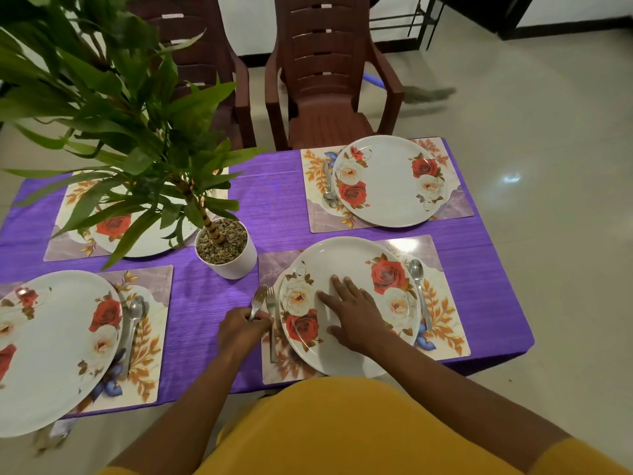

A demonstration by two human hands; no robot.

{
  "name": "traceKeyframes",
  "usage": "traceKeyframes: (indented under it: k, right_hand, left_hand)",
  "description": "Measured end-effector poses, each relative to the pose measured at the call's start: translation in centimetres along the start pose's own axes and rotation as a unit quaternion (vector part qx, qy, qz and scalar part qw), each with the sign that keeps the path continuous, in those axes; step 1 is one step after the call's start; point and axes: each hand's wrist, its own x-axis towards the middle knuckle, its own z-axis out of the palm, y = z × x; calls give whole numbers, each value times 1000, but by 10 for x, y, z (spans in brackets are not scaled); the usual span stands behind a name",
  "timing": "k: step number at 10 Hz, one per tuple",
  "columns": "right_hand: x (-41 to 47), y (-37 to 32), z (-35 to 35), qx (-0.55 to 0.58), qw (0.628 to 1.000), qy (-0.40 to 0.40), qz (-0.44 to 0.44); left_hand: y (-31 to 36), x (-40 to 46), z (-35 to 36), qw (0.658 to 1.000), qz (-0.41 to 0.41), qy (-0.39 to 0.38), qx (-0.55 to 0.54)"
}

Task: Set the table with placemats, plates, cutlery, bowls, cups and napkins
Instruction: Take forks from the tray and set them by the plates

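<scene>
Near placemat (pixel 442 299): rose plate (pixel 346 269) under flat, open right hand (pixel 352 317); spoon (pixel 419 289) beside it. Left hand (pixel 239 329) grips forks (pixel 259 299); another fork (pixel 272 323) lies at the plate's left.

No readable text, labels, brands, numbers or signs anywhere. Only floral print, no lettering, on plates and placemats.
</scene>
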Motion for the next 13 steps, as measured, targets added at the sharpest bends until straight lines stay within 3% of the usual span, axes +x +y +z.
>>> traceKeyframes:
  k: [7,10,11,12,13]
  right_hand:
    - [-3,-3,-1,4,1000,0,5]
    - [-3,-5,-27,126,991,20,28]
    - [-7,-8,-42,206,977,52,33]
    - [-14,-10,-61,308,950,54,20]
    - [-21,-11,-75,381,922,70,13]
  left_hand:
    - [2,-2,-3,1000,-11,-1,10]
    - [7,-15,-9,997,-28,71,-32]
    - [20,-23,-10,997,-8,53,-56]
    - [47,-33,-4,985,-40,-30,-164]
    - [72,-53,4,972,-42,-108,-206]
